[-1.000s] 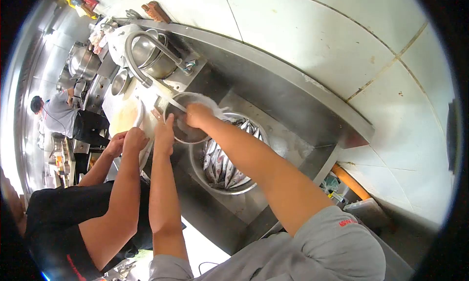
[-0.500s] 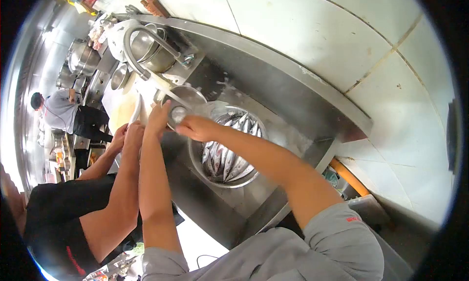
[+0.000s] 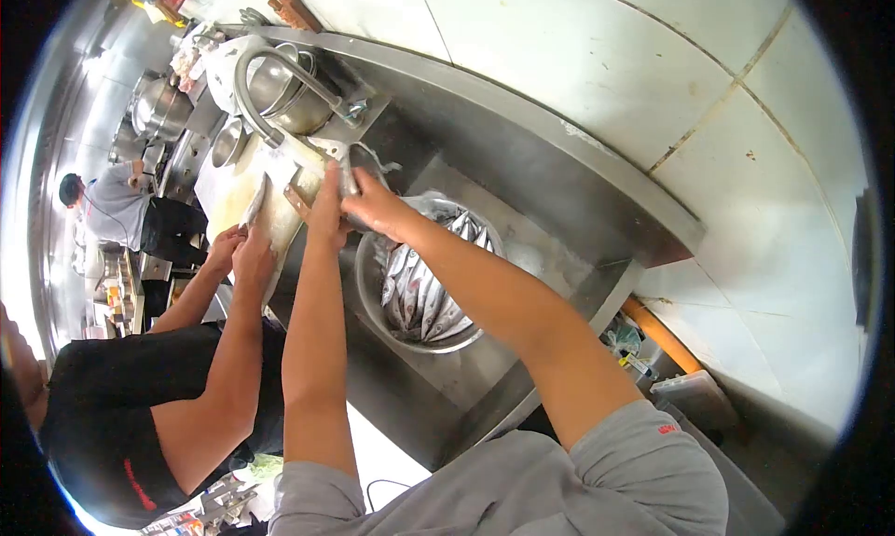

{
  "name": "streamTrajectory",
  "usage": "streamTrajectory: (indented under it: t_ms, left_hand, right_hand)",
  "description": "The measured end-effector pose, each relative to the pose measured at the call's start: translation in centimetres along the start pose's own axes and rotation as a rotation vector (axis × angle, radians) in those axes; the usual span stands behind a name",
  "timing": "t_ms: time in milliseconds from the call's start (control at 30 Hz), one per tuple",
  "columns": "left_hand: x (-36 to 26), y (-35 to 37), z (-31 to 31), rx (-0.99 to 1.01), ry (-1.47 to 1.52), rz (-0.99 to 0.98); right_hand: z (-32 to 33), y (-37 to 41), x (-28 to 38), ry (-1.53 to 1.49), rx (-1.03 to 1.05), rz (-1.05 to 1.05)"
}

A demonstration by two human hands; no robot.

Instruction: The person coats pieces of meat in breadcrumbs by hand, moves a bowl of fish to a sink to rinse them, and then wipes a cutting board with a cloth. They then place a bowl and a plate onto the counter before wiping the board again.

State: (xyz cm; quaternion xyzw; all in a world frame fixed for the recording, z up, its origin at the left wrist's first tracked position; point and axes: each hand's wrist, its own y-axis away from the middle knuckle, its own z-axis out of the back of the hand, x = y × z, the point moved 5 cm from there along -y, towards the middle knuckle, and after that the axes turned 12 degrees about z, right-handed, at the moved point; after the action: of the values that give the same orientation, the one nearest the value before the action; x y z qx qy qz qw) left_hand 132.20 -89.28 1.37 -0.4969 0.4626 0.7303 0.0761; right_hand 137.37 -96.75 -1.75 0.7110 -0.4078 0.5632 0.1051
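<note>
A small round metal bowl [image 3: 366, 166] is tipped up on its side under the faucet, over the sink. My left hand [image 3: 326, 208] grips its near left side, and my right hand [image 3: 375, 207] has fingers closed on the rim from the right. My fingers partly hide the bowl. Just below my right hand, a large metal basin [image 3: 365, 289] stands in the sink, filled with several silvery fish [image 3: 427, 294].
A curved faucet [image 3: 244, 93] arches over the sink [image 3: 550, 298]. To my left, a co-worker's hands [image 3: 244, 252] hold a fish [image 3: 254, 205] over a cutting board [image 3: 224, 196]. A cleaver's brown handle [image 3: 296, 202] lies beside my left hand. Metal pots [image 3: 298, 107] stand behind.
The bowl has gone from lying nearly level, mouth up, to tipped on its side. My hands have shifted slightly right and closer together. The co-worker's fish and hands have moved a little.
</note>
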Motion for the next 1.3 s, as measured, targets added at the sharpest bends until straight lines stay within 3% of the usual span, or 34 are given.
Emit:
streamTrajectory:
  t_ms: [33, 133, 233, 267, 300, 333, 367, 433, 500, 567, 633, 700, 767, 833, 967, 1100, 1233, 1300]
  left_hand:
    - [0.7, -3.6, 1.6, 0.043, 0.207, -0.141]
    - [1.5, -5.1, 4.6, -0.048, 0.075, 0.037]
    - [1.3, -4.1, 3.2, -0.014, -0.12, -0.046]
    - [0.9, -3.2, 1.8, 0.024, -0.2, -0.063]
    - [1.4, -2.3, 0.6, 0.0, -0.234, 0.013]
    - [2.3, -3.5, -0.3, 0.129, -0.258, -0.018]
    - [2.5, -3.5, -1.7, 0.162, -0.252, -0.022]
    - [2.5, -4.9, -3.8, 0.164, -0.286, -0.091]
    - [2.1, -8.8, -5.4, 0.097, -0.367, -0.218]
    - [-0.4, -9.0, -7.0, -0.091, 0.031, -0.095]
    - [-2.0, -16.2, -5.7, -0.322, -0.26, -0.535]
    - [-2.7, -17.4, -6.1, -0.317, -0.091, -0.592]
    - [-3.9, -14.4, -8.7, -0.065, 0.517, -0.24]
    - [-4.1, -17.9, -7.9, -0.039, 0.54, -0.343]
    - [-5.9, -17.5, -8.6, -0.147, 0.416, -0.466]
    - [-8.1, -14.9, -9.7, -0.117, -0.105, -0.492]
    - [-8.5, -17.3, -9.1, -0.161, -0.241, -0.612]
    - [-8.7, -18.0, -8.7, -0.065, -0.02, -0.322]
  right_hand:
    - [-0.5, 0.3, -0.1, 0.258, 0.185, 0.07]
    - [-0.8, 1.6, -0.5, 0.677, 0.596, 0.047]
    - [1.5, 2.2, -0.3, 0.434, 0.531, -0.16]
    - [2.8, 2.4, -0.7, 0.181, 0.315, -0.12]
    - [3.8, 3.0, -1.8, -0.261, 0.036, -0.144]
    - [5.4, 3.8, -1.2, -0.421, -0.089, -0.179]
    - [7.2, 5.2, -0.5, -0.386, -0.333, -0.26]
    - [10.3, 7.6, -1.3, -0.335, -0.449, -0.226]
    - [12.3, 10.5, -1.0, -0.056, -0.387, -0.33]
    - [12.4, 13.7, 0.7, -0.188, -0.337, -0.374]
    - [12.1, 16.4, 4.4, -0.077, -0.323, -0.448]
    - [12.7, 19.4, 4.4, -0.057, -0.35, -0.451]
    - [12.8, 22.0, 5.0, -0.13, -0.396, -0.488]
    - [12.6, 24.0, 5.1, -0.187, -0.422, -0.504]
    - [12.3, 25.8, 4.6, -0.231, -0.415, -0.507]
    - [11.4, 26.7, 4.1, -0.293, -0.376, -0.524]
    - [11.0, 27.6, 4.0, -0.276, -0.37, -0.548]
    - [10.9, 28.2, 3.5, -0.323, -0.379, -0.533]
